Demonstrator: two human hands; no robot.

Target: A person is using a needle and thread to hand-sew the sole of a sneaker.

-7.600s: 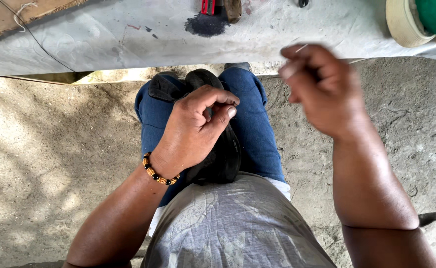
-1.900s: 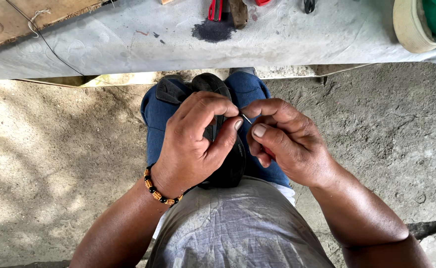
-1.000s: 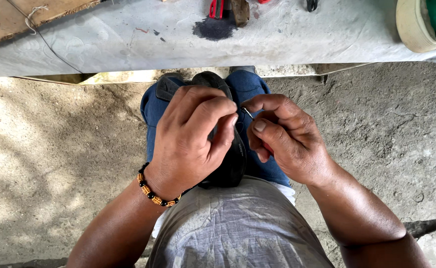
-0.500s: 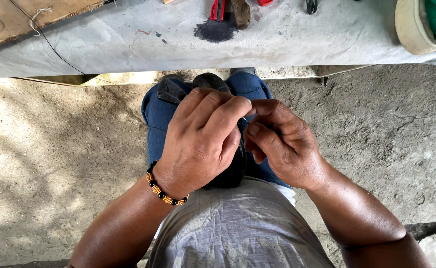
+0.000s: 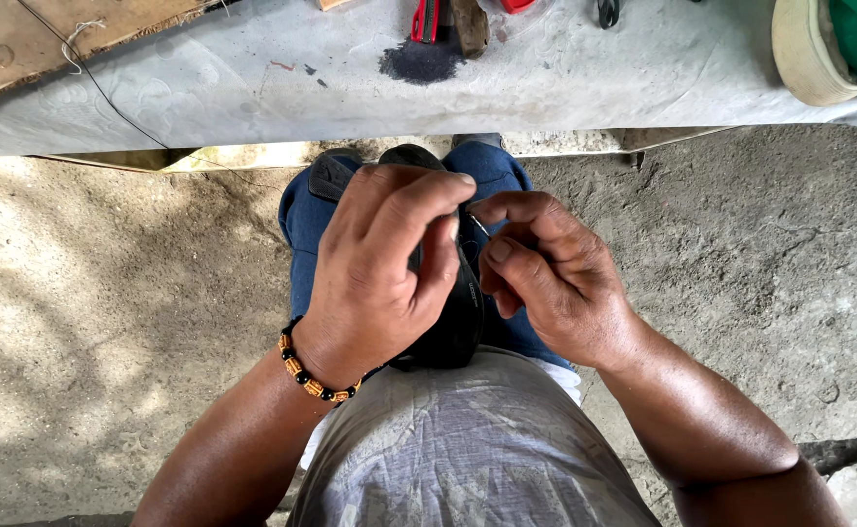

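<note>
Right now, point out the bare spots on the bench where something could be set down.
The grey bench top lies bare between the dark stain and the tape roll, and again between the stain and the wooden board, save a thin thread. The far edge is crowded by the red-handled tool. Both hands grip the black shoe on the lap.

Head camera looks steeply down, close, onto the lap.

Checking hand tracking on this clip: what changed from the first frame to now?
The right hand came down from up by the bench edge to the black shoe on the lap and now pinches a thin metal needle at its upper edge. The left hand kept gripping the shoe, its fingers wrapped further over the top. The grey-covered bench and its tools did not move.
</note>
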